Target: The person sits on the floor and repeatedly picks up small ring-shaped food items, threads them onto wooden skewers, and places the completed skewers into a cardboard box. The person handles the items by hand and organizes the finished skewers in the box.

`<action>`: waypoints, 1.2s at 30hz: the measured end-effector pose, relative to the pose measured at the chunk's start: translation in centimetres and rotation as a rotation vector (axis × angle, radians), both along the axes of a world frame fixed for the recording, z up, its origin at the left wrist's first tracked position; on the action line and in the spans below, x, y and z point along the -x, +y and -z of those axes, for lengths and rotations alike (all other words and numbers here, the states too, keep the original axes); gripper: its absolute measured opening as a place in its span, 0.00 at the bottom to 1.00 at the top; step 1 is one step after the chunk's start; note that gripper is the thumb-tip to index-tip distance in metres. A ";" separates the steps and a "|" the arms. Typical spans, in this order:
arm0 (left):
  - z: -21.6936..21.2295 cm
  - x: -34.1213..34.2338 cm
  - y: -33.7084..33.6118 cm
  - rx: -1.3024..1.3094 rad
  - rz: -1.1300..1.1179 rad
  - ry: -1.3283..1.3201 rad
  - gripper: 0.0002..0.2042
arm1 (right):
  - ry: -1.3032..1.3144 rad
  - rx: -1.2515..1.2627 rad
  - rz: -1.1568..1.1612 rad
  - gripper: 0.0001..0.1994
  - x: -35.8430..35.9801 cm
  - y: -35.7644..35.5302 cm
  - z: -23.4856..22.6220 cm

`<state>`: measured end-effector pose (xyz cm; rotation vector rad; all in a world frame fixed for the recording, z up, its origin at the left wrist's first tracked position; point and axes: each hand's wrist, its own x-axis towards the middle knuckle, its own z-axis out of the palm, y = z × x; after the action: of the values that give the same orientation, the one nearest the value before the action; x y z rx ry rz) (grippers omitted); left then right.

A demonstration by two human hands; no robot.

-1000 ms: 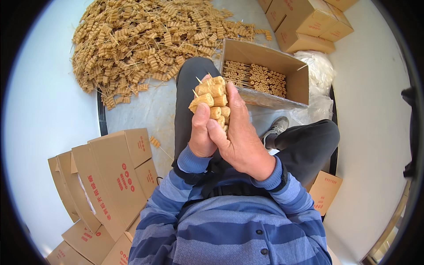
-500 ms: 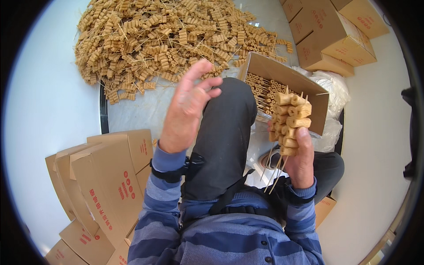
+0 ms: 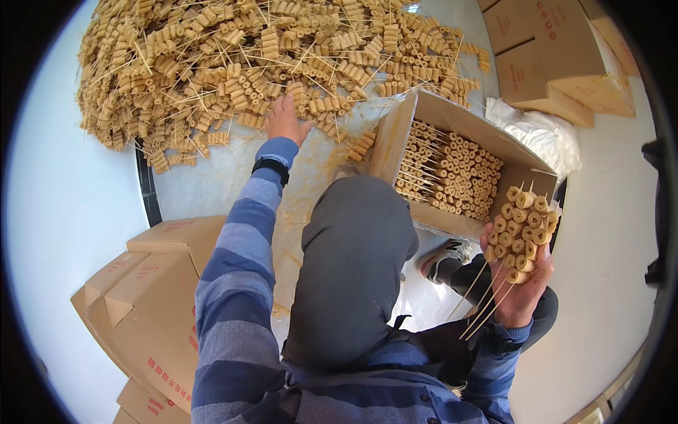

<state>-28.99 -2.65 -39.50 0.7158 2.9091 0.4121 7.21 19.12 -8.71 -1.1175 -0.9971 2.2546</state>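
"While our left arm [image 3: 244,261] stretches forward, what meets it?"

"The heap of skewers [image 3: 198,78]; our left hand [image 3: 286,121] lies at its near edge, back up, thumb spread, gripping nothing we can see. Whether the fingertips [image 3: 288,100] touch, we can't tell."

"And right of the box [image 3: 487,134]?"

"Our right hand [image 3: 521,302] grips a bundle of skewers [image 3: 519,233] from below, sticks [image 3: 490,311] slanting down leftward."

"How would they handle?"

"Light, we'd guess, dry rather than slippery; the rolls [image 3: 525,200] may crush and thin sticks snap, so around the rolls is our best hold."
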 end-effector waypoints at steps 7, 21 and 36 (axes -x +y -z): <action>5.4 5.2 0.8 0.203 0.018 -0.177 0.38 | 0.155 0.270 0.047 0.41 0.2 1.1 2.0; -19.0 2.8 -8.2 -0.873 -0.217 -0.568 0.15 | 0.530 0.304 -0.128 0.46 -0.7 0.3 -0.6; -44.3 -19.4 2.5 -1.077 0.457 -1.034 0.12 | 0.225 -0.421 -0.505 0.49 -6.5 -3.3 -13.0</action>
<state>-9.60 -0.11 4.85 0.8363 1.3645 1.6695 13.74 15.81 4.25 -0.4548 -1.6969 2.2980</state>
